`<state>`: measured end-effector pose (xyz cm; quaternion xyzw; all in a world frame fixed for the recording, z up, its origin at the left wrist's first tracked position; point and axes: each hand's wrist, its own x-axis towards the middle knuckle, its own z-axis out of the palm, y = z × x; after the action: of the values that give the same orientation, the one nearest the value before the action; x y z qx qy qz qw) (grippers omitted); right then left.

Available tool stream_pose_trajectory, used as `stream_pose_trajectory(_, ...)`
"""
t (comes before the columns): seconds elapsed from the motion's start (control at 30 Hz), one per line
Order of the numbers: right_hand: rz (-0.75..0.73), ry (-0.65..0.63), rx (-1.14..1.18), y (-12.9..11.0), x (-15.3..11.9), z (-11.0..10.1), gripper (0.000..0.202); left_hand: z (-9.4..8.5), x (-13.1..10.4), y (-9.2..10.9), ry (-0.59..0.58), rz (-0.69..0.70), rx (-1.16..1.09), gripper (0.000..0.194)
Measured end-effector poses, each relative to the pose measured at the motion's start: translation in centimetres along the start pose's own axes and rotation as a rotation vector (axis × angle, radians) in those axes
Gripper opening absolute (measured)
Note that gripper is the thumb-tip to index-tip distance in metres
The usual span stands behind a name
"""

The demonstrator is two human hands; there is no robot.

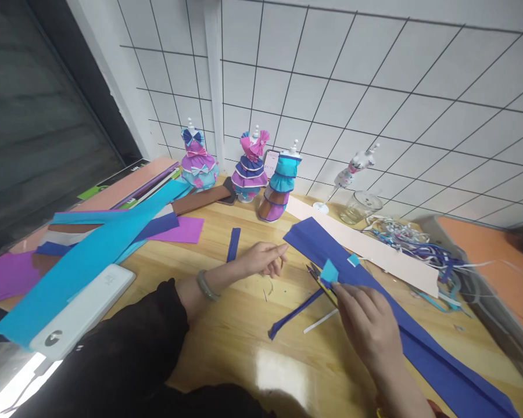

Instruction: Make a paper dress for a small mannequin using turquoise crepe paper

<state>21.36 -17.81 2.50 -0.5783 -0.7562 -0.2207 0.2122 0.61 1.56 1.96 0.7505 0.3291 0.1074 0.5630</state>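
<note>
Over the wood table, my right hand (368, 319) pinches a small light-blue piece (330, 270) of paper or cloth between thumb and fingertips. Below it lie pencil-like tools (314, 273), partly covered by the hand. A narrow dark-blue strip (294, 316) and a thin white stick (320, 321) rest close by. My left hand (264, 259) hovers to the left, index finger stretched out and the others loosely bent, with nothing visible in it. Another light-blue piece (353, 260) lies on a long dark-blue sheet (401, 325). A short dark-blue strip (233, 244) is behind my left wrist.
Along the wall stand three dressed mini mannequins (249, 165) and a bare one (355, 168). A glass jar (361, 208) and tangled ribbons (401, 241) are at right, beside an orange-topped box (492, 255). Coloured sheets (96, 247) and a white power bank (85, 310) lie left.
</note>
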Motion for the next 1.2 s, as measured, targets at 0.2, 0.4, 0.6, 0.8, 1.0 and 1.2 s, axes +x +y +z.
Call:
stream_pose_trajectory(0.2, -0.105, -0.105, 0.047, -2.8, 0.3, 0.7, 0.030, 1.8, -0.7, 0.0, -0.558, -0.236, -0.753, 0.076)
stream_pose_trajectory(0.4, -0.071, -0.154, 0.131, -3.5, 0.3, 1.1, 0.031, 2.4, -0.9, -0.9, -0.469, -0.201, -0.599, 0.040)
stream_pose_trajectory(0.6, 0.306, -0.046, 0.412, -2.5, -0.4, 1.6, 0.032, 2.3, -0.5, -1.0, -0.410, -0.157, -0.634, 0.038)
stream_pose_trajectory(0.8, 1.016, -0.122, 1.013, -2.3, 0.8, 2.2, 0.046, 2.3, -0.4, -1.1, -0.434, -0.141, -0.629, 0.038)
stream_pose_trajectory(1.0, 1.261, -0.165, 1.281, -3.6, 2.9, 2.2, 0.069, 2.4, -0.5, -1.2, -0.434, -0.150, -0.598, 0.037)
stream_pose_trajectory(1.2, 1.308, -0.202, 1.325, -4.0, 2.9, 2.8, 0.062, 2.3, -0.4, -1.3, -0.396, -0.063, -0.450, 0.038)
